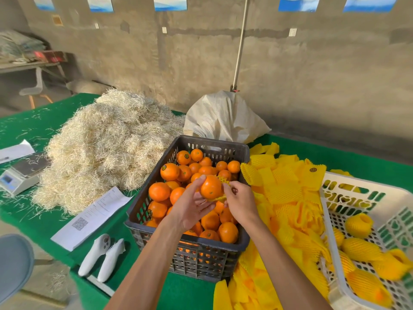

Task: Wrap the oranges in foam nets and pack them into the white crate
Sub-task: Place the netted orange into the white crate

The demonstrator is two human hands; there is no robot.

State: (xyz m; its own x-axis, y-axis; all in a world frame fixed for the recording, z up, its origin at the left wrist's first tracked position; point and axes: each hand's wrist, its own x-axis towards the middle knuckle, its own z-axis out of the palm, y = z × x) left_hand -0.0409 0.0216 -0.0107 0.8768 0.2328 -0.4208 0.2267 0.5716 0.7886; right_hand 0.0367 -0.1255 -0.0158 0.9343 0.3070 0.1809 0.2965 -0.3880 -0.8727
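Observation:
My left hand [192,204] grips an orange [210,187] above the dark crate [223,148], which is full of loose oranges [169,171]. My right hand [240,201] pinches a yellow foam net [222,180] stretched round the far and lower side of that orange. A heap of flat yellow foam nets [283,189] lies to the right of the dark crate. Further right stands the white crate [335,222], holding several oranges wrapped in nets [359,249].
A big pile of pale wood wool [107,144] covers the green table [38,124] at left, with a scale [20,175], paper sheets [93,218] and two white controllers [100,258] nearby. A white sack [223,117] sits behind the dark crate.

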